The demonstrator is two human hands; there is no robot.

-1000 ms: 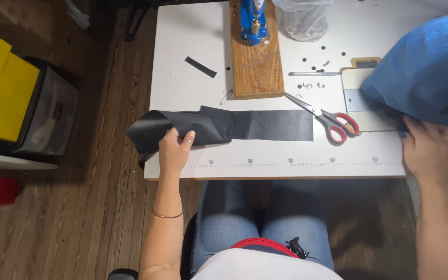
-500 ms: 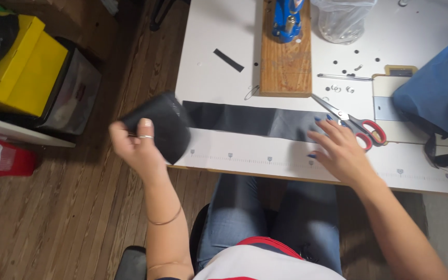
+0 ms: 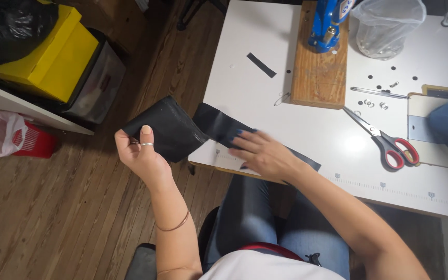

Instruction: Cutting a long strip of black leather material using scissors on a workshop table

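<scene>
Now, black fabric strip (image 3: 182, 129) — glossy, folded, left hand (image 3: 141, 155) pinching its end off the desk (image 3: 245, 93), right hand (image 3: 265, 154) spread flat on it.

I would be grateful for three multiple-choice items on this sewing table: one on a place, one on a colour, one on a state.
1. Where do the scissors lie?
A. on the floor
B. on the white table, right of the wooden board
C. in the yellow box

2. What colour are the scissors' handles?
A. red
B. green
C. white

3. What is the left hand doing?
A. resting empty
B. gripping the black strip off the table's edge
C. holding the scissors

Answers: 1 B, they lie on the tabletop beside the board; 2 A, the loops are red; 3 B, thumb and fingers pinch the strip's folded end while the right hand presses the strip on the table.
</scene>
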